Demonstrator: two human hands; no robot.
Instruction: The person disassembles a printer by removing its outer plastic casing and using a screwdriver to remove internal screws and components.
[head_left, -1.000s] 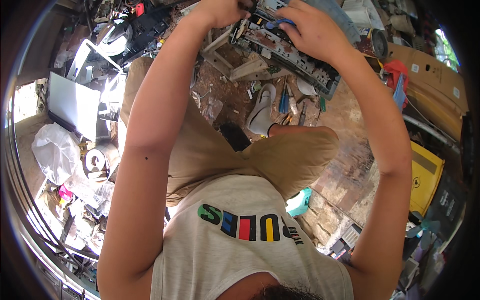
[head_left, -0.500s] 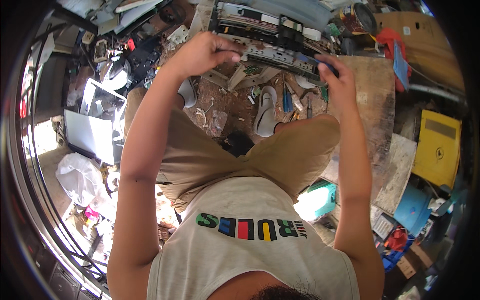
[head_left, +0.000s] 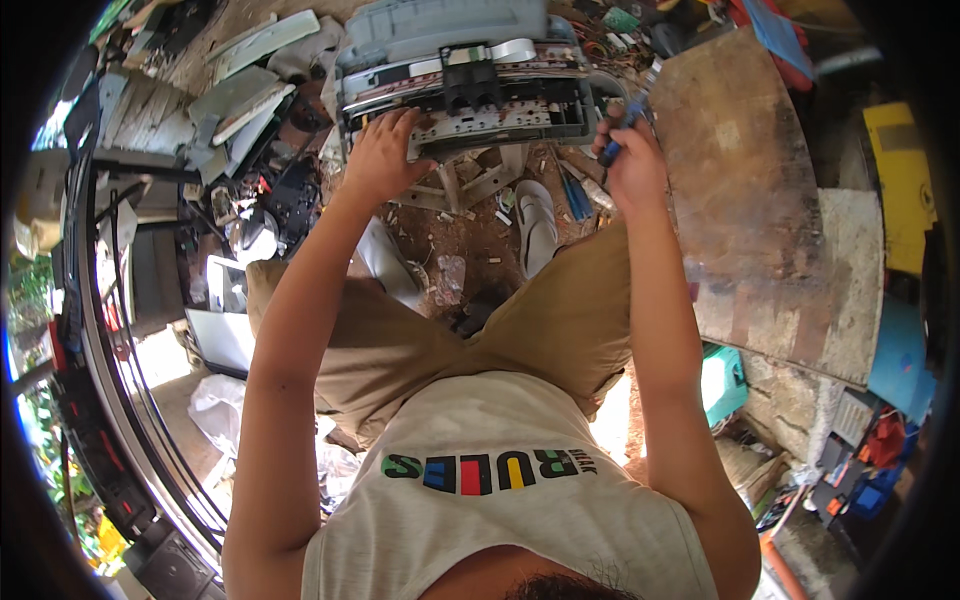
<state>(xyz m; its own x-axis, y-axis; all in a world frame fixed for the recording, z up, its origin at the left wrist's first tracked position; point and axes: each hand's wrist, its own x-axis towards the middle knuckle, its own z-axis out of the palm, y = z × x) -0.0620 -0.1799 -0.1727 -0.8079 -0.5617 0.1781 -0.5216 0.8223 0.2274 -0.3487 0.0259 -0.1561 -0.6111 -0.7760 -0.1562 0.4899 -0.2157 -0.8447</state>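
Note:
An opened printer (head_left: 500,122) lies across the far middle, its inner rails and metal plate bared. On the rails sits a black carriage (head_left: 470,82) with a white ribbon cable (head_left: 512,50). My left hand (head_left: 382,155) rests on the printer's near left edge, fingers spread over it and thumb held apart. At the printer's right end, my right hand (head_left: 635,168) is closed round a screwdriver (head_left: 614,150) with a dark blue handle. Its shaft slants up and away to the right; the tip is blurred.
A worn wooden board (head_left: 740,190) spans the right side. Pliers with blue handles (head_left: 577,198) lie on the dirt floor between my feet and the board. Scrap panels (head_left: 240,110) and dark parts pile up at the left. A yellow panel (head_left: 898,185) stands far right.
The printer has shifted left and sits flatter. My left hand has moved left and its fingers have spread on the printer; my right hand has come off the printer's edge with the screwdriver.

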